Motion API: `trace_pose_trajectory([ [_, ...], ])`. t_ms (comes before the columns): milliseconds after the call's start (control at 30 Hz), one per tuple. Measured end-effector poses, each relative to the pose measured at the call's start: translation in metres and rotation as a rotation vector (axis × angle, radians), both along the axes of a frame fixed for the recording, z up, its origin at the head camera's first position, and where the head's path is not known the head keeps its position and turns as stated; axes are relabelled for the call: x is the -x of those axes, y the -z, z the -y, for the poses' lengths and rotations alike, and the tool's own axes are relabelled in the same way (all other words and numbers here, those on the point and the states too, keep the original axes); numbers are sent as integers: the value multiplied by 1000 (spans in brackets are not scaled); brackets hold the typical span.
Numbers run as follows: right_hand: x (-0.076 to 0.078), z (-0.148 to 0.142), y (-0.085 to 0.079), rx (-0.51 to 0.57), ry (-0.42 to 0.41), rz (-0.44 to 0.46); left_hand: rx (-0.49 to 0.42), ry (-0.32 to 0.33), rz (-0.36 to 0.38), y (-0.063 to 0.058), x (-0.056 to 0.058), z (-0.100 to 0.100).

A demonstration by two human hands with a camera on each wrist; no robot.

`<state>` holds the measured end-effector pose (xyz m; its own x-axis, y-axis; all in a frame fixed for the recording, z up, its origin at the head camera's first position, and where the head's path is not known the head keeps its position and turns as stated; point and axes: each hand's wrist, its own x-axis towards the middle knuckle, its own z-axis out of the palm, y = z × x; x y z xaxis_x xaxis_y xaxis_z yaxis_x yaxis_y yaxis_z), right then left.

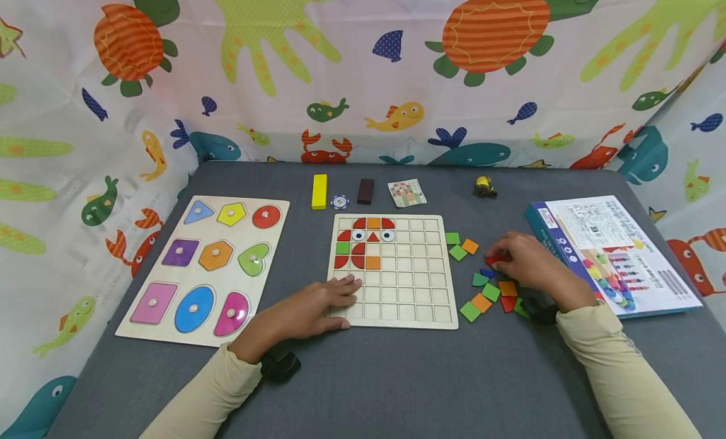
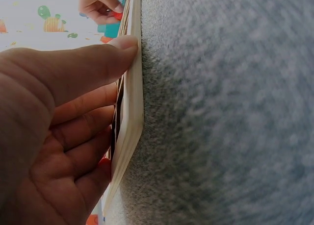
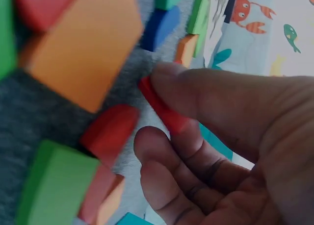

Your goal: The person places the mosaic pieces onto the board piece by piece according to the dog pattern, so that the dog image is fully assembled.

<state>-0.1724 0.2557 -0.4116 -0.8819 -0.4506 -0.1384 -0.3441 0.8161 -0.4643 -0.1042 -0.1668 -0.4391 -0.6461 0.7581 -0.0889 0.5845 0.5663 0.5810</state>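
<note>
A wooden grid board [image 1: 408,300] lies in the middle of the table. Red, orange and green tiles and two eye tiles fill some of its upper left cells. My left hand [image 1: 317,305] rests on the board's lower left part, fingers extended; in the left wrist view the thumb [image 2: 93,68] touches the board's edge. To the right of the board, my right hand [image 1: 527,262] pinches a small red tile [image 3: 159,105] between thumb and fingertips, above loose tiles. A blue curved tile [image 3: 161,28] and an orange square tile [image 3: 91,48] lie close by.
At the left lies a shape-puzzle board [image 1: 187,269] with knobbed pieces. A boxed set [image 1: 641,281] is at the right. Along the back are a yellow block [image 1: 319,192], a poker chip [image 1: 339,202], a dark brown block [image 1: 365,191], a picture card [image 1: 407,193] and a toy vehicle [image 1: 484,187].
</note>
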Motion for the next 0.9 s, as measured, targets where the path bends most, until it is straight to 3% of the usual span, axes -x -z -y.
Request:
trace_pose_trajectory([
  [367, 11, 31, -7, 67, 30, -19, 0, -6, 9, 0, 1, 2],
  [667, 21, 73, -7, 150, -37, -42, 4, -8, 8, 2, 0, 2],
  [900, 28, 117, -2, 231, -56, 26, -1, -1, 6, 1, 1, 2],
])
